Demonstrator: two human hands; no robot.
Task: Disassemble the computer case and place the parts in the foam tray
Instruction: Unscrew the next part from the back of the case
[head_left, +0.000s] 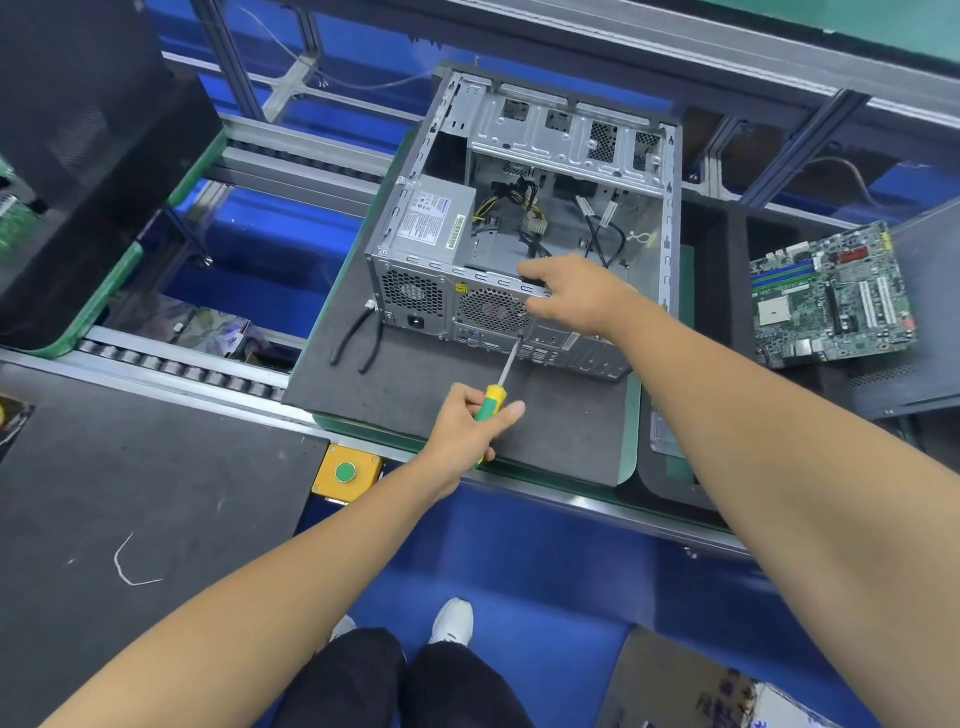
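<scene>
black pliers (358, 340), yellow box with green button (345, 472), white shoes (453, 621)

I am looking down at a factory disassembly line, not a home or office. A roller conveyor (182, 364) with aluminium framing (291, 140) runs past my station, dark foam mats (415, 384) sit on green-edged pallets, a yellow push-button box (347, 473) is mounted at the edge, and the floor (519, 551) is blue.

Open grey computer case (519, 208): bare sheet metal, dull sheen, perforated vents. Dark foam mat (441, 395) under it: matt, slightly rough. Yellow-green screwdriver (491, 402): glossy plastic handle, shiny metal shaft.
</scene>
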